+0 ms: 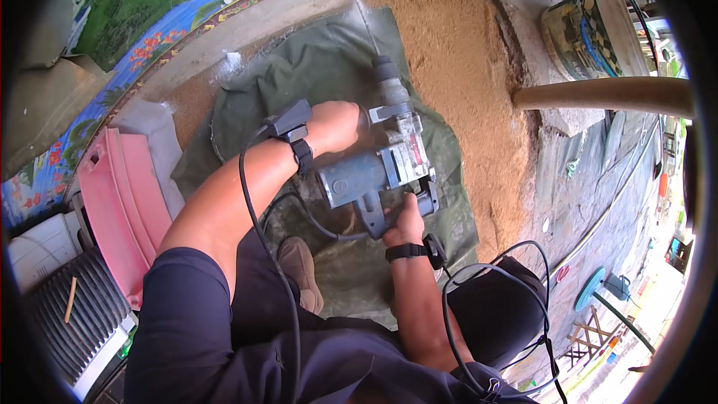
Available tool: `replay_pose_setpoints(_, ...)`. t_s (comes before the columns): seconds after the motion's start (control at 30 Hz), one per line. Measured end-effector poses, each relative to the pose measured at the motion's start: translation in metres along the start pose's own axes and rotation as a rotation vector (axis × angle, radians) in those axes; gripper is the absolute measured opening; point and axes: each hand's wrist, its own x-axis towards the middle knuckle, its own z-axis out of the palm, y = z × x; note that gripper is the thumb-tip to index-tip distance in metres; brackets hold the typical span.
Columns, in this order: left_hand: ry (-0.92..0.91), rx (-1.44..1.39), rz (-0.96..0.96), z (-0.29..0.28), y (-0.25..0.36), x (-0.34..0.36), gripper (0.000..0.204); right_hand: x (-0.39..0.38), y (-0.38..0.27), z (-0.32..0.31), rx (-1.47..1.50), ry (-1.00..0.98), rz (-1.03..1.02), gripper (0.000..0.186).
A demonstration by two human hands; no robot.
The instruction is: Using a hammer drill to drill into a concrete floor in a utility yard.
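A blue-grey rotary hammer drill (389,161) lies across the middle of the view, its long bit (366,26) pointing away from me. The bit's tip meets the low concrete edge at the foot of the wall, where pale dust shows. My left hand (335,126) is closed at the drill's side, by the front collar, apparently round its side handle, which the fingers mostly hide. Round the rear handle is my right hand (406,223), also closed. Whether a finger presses the trigger cannot be seen. The drill's cable (307,209) loops back under my left forearm.
Below the drill a dark green tarp (441,179) covers the ground, with sandy soil (479,105) to its right. A pink plastic bin (123,209) stands at left. A round pole (606,96) juts in from the right, near a bucket (591,37). Black cables (445,307) hang by my right arm.
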Motion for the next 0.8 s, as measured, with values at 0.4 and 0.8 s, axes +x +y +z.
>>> replay_pose_setpoints(0.4, -0.023, 0.039, -0.029, 0.000, -0.001, 0.011, 0.026, 0.004, -0.004, 0.005, 0.038, 0.006, -0.015, 0.022)
replay_pose_setpoints(0.8, 0.009, 0.068, -0.027, 0.000, -0.004, 0.013, 0.025, 0.007, -0.002, 0.004, 0.050, -0.047, 0.001, 0.023)
